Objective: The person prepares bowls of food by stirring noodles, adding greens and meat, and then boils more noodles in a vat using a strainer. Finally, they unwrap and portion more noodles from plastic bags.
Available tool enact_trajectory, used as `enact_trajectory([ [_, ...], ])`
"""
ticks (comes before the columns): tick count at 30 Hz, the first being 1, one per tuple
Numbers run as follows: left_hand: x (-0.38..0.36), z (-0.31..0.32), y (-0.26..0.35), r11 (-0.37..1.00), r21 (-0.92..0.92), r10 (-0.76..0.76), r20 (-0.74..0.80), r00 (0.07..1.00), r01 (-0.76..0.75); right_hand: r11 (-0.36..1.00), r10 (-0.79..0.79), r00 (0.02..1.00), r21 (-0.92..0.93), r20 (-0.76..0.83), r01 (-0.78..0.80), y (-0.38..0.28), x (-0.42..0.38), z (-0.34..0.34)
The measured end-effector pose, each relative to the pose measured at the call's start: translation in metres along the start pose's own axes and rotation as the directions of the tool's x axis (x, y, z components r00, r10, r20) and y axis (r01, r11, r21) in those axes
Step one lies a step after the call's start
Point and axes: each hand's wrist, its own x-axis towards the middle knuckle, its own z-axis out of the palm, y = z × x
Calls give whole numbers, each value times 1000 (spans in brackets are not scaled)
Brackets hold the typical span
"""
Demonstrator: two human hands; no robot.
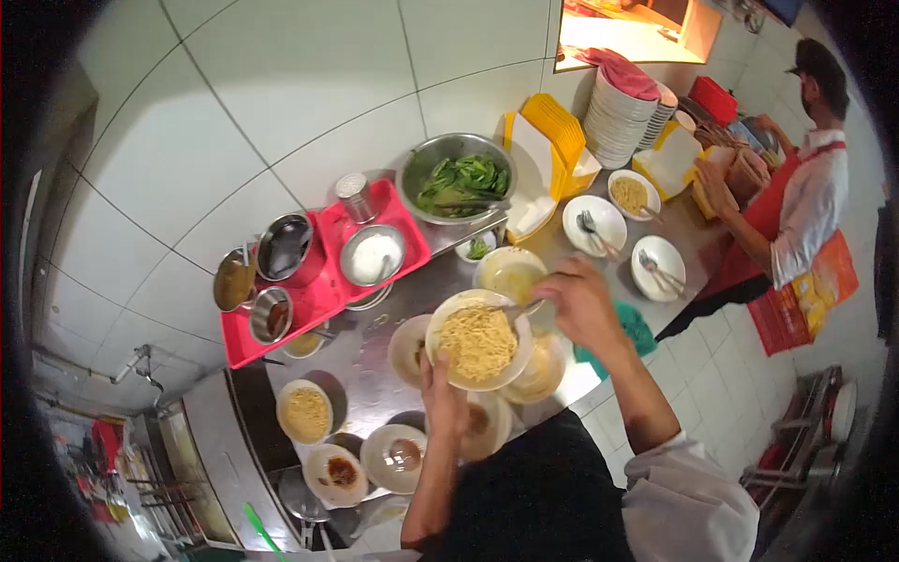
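Noodle bowl (476,343) held by two hands (442,401).

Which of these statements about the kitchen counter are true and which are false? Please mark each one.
1. The left hand holds the plate of noodles from below. True.
2. The right hand rests empty on the counter. False: it holds a utensil at the plate's rim.
3. The metal bowl contains leafy greens. True.
4. The condiment tray is blue. False: it is red.
5. Another person stands at the far end of the counter. True.
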Motion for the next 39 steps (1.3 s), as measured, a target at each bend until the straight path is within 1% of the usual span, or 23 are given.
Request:
enact_trajectory([
  [2,16,35,-41,999,34,-11,90,996,8,999,-22,1000,-37,-11,22,50,-5,-15],
  [5,31,94,-91,995,99,8,61,998,-14,999,36,999,-8,-19,-36,115,-19,-7],
  [7,47,129,-117,997,83,2,-16,1000,0,878,337,920,285,199,-383,164,-19,-12],
  [8,55,141,-127,990,142,22,6,1000,-23,809,384,903,400,195,-430,186,-16,-17],
  [11,74,175,-148,981,186,46,26,999,-50,756,388,885,462,256,-465,219,14,-61],
  [14,97,192,-167,926,364,123,-38,992,-101,768,378,911,494,162,-407,253,44,-80],
  [16,107,207,-171,805,435,365,174,914,-404,752,409,895,489,177,-441,281,63,-81],
  [17,109,214,-173,803,440,363,173,915,-402,739,434,880,482,194,-471,296,70,-76],
  [19,110,229,-173,567,711,433,172,885,-416,811,387,901,393,195,-433,341,82,-47],
  [20,116,232,-176,564,712,439,170,883,-417,875,336,921,298,197,-383,355,85,-39],
  [21,124,233,-180,323,796,549,283,786,-512,874,331,923,303,198,-379,353,87,-40],
  [22,129,234,-182,58,828,614,411,673,-558,982,187,978,-8,95,-188,345,89,-44],
  [23,133,233,-184,53,829,616,412,671,-557,943,11,999,-334,44,4,337,92,-49],
  [24,136,233,-185,51,829,635,404,659,-557,944,9,999,-330,43,6,332,97,-55],
  [26,137,237,-184,49,834,653,390,649,-550,867,-94,996,-493,-13,75,322,105,-69],
  [30,137,251,-176,-49,820,656,456,601,-570,910,-48,994,-407,96,83,320,100,-72],
  [32,136,254,-174,-62,809,651,477,591,-585,982,-182,935,11,304,187,342,81,-30],
  [33,136,256,-172,-76,799,656,491,573,-597,983,-180,937,12,300,184,345,72,-15],
  [35,134,258,-167,-91,789,658,506,558,-608,984,-67,993,-160,102,83,344,57,6],
  [36,131,254,-162,9,787,668,455,589,-617,984,-66,992,-156,104,82,342,53,3],
  [37,127,249,-156,108,777,674,401,620,-620,993,59,998,-101,11,-58,337,50,-5],
  [38,121,241,-148,105,781,679,397,618,-616,982,185,980,-32,-74,-188,334,51,-11],
  [39,110,231,-137,331,758,636,261,726,-562,984,176,982,-26,-68,-178,333,54,-14],
])
